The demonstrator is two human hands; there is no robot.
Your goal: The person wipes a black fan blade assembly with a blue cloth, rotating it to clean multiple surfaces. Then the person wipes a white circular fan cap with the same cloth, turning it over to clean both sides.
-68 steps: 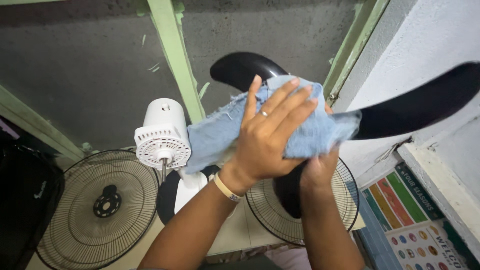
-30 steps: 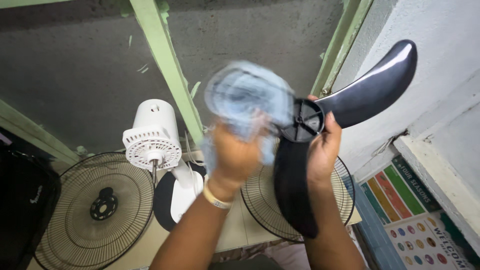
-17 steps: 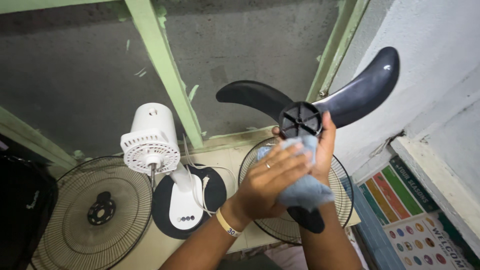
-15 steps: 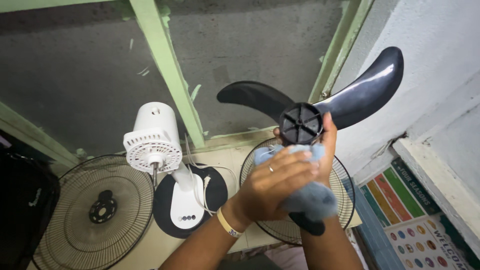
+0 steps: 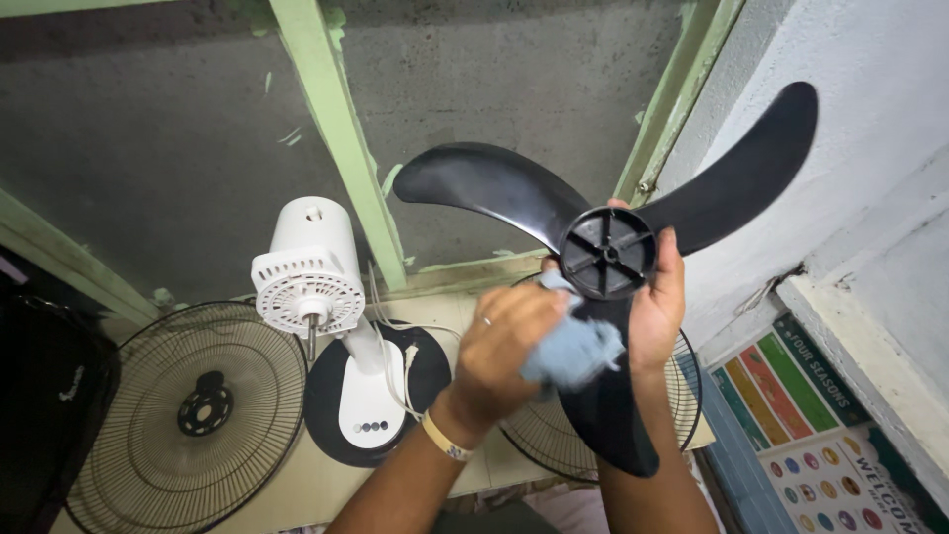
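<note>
My right hand (image 5: 655, 302) holds up a black three-bladed fan blade (image 5: 494, 188) by its round hub (image 5: 607, 252). One blade reaches up to the right, one to the upper left, and one hangs down in front of my right forearm. My left hand (image 5: 499, 341), with a ring and a pale wristband, is closed on a crumpled light blue cloth (image 5: 573, 351) and presses it against the lower blade just under the hub.
A white fan motor on its stand (image 5: 308, 282) rises from a round black base (image 5: 371, 396). One wire fan guard (image 5: 188, 415) lies at the left, another (image 5: 539, 440) behind my arms. Colourful posters (image 5: 820, 435) lean at the right wall. Green wooden frame bars (image 5: 336, 129) cross the dark screen.
The fan blade has tipped and turned, its upper left blade now wider in view. My left hand with the cloth has slid from over the lower blade toward its left edge.
</note>
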